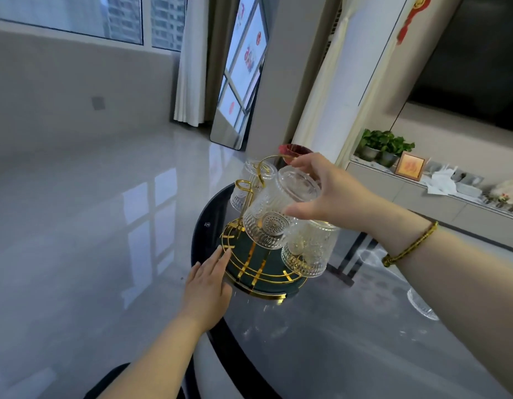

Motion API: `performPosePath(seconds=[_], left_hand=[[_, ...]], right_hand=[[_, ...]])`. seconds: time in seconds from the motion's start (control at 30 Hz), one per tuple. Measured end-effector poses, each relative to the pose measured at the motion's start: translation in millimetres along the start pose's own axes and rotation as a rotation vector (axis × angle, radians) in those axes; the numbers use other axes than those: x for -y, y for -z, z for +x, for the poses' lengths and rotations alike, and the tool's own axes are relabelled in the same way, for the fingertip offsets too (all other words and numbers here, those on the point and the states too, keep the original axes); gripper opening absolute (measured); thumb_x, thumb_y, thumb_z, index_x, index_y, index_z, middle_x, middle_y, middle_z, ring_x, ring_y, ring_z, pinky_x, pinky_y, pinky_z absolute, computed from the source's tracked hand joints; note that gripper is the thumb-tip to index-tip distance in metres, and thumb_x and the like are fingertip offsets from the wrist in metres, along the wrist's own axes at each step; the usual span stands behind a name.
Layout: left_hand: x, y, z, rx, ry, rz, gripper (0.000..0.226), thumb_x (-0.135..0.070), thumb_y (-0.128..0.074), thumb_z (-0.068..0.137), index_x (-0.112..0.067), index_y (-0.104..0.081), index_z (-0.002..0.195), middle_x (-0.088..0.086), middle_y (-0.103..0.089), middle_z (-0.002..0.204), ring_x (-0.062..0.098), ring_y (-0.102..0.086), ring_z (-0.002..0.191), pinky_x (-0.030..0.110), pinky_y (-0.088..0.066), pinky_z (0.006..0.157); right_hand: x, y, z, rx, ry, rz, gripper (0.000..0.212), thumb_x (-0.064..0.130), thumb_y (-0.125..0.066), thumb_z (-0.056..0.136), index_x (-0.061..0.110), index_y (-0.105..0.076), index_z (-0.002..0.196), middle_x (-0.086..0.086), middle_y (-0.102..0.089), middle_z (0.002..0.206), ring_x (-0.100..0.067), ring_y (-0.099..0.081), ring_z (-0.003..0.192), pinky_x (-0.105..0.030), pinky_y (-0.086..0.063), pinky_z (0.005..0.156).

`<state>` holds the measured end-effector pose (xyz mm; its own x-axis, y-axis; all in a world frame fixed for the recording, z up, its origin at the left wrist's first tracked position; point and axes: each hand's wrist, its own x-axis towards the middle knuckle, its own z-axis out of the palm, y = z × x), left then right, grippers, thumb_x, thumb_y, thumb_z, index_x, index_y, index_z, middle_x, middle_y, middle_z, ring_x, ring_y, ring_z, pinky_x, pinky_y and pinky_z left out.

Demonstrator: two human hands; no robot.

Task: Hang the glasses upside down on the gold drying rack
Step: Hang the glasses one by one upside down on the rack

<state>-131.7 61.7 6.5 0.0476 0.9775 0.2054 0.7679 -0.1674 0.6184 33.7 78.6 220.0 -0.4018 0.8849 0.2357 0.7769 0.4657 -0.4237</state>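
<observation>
Gold rack (251, 254): it sits in the middle of the frame on your grey table (350, 326), with a dark green round base.
Right hand (333, 194): you grip a bumpy clear glass (274, 214) by its bottom, tipped mouth-down over a gold hook.
Left hand (208, 286): flat and loose, your fingertips touch the rack's left rim.
Other glasses: one hangs at the back (245, 187), one at lower right (308, 251).

Both forearms are bare, no sleeves showing; the right hand (333, 191) has a braided gold-and-dark cord bracelet (409, 244) at its wrist (towards 4 o'clock), the left hand (208, 286) apparently unadorned
</observation>
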Motion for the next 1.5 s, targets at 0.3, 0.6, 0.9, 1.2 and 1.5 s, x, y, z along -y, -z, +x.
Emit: performPosePath(seconds=[0.3,0.6,0.9,1.2,1.5], left_hand=[[6.5,-3.5,1.3,-0.016,-0.021,0.017,0.061,-0.017,-0.035,0.09,-0.029,-0.002,0.14,-0.006,-0.002,0.154,0.009,-0.01,0.139,0.025,0.006,0.111],[7.9,-5.4,2.1,-0.016,-0.014,0.029,0.06,-0.02,-0.034,0.091,-0.031,0.0,0.14,-0.006,-0.001,0.154,0.009,-0.007,0.14,0.026,0.006,0.112],[6.8,-4.8,2.1,-0.012,-0.019,0.025,0.06,-0.019,-0.034,0.09,-0.03,-0.002,0.14,-0.005,-0.002,0.154,0.01,-0.008,0.14,0.027,0.005,0.113],[8.6,-6.5,2.5,-0.011,-0.017,0.033,0.06,-0.02,-0.034,0.091,-0.031,-0.002,0.14,-0.005,-0.004,0.154,0.01,-0.009,0.14,0.026,0.005,0.112],[6.6,-5.1,1.3,-0.016,-0.003,0.026,0.058,-0.021,-0.034,0.092,-0.029,-0.003,0.14,-0.004,-0.004,0.154,0.011,-0.009,0.14,0.028,0.003,0.113]], right_hand=[[-2.3,-28.7,11.2,0.103,-0.033,-0.086,0.068,0.032,-0.073,0.063,0.02,-0.038,0.12,0.005,-0.048,0.104,-0.008,-0.047,0.087,-0.005,-0.035,0.059],[-6.8,-42.6,15.8,0.12,-0.064,-0.064,0.066,0.032,-0.071,0.064,0.018,-0.039,0.12,-0.001,-0.051,0.112,-0.012,-0.047,0.09,-0.021,-0.039,0.07],[-7.8,-45.4,17.2,0.144,-0.062,-0.057,0.06,0.034,-0.067,0.068,0.019,-0.041,0.12,-0.003,-0.053,0.117,-0.013,-0.05,0.091,-0.024,-0.043,0.073],[-9.9,-43.7,14.2,0.158,-0.04,-0.047,0.066,0.031,-0.068,0.069,0.018,-0.036,0.125,-0.002,-0.047,0.129,-0.008,-0.041,0.1,-0.022,-0.036,0.084],[-11.7,-42.4,11.4,0.126,-0.037,-0.06,0.075,0.036,-0.068,0.068,0.019,-0.03,0.13,-0.003,-0.041,0.135,-0.015,-0.04,0.118,-0.026,-0.034,0.089]])
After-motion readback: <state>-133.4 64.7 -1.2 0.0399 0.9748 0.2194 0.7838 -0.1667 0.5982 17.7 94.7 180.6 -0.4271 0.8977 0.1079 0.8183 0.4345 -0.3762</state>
